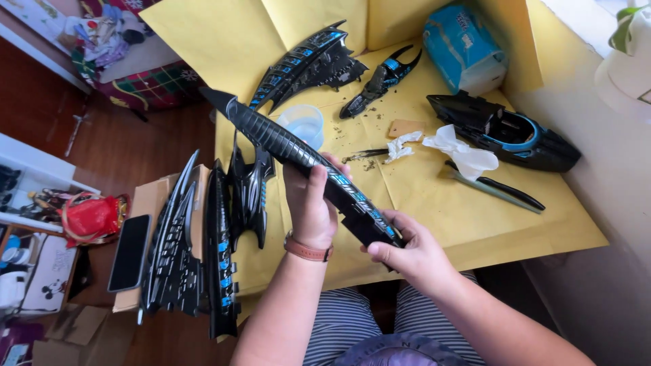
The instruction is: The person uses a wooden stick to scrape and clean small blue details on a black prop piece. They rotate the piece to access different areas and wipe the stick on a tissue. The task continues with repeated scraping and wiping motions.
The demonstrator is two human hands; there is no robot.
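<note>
Both hands grip one long, curved black plastic wing piece with ribbed surface and blue markings [305,159]: the left hand [310,203], wearing a brown strap at the wrist, wraps its fingers round the middle, and the right hand [407,251] pinches the lower end between thumb and fingers. The piece slants over the yellow paper-covered table [529,224], its pointed tip up and to the left, just beside a clear round plastic cup [303,123]. Below the left hand lie more black spiked wing parts [203,251] near a dark phone [130,252]. Farther off on the paper rest a black hull-shaped shell with blue trim [505,130], crumpled white tissue [461,152] and a blue tissue pack [464,47]
</note>
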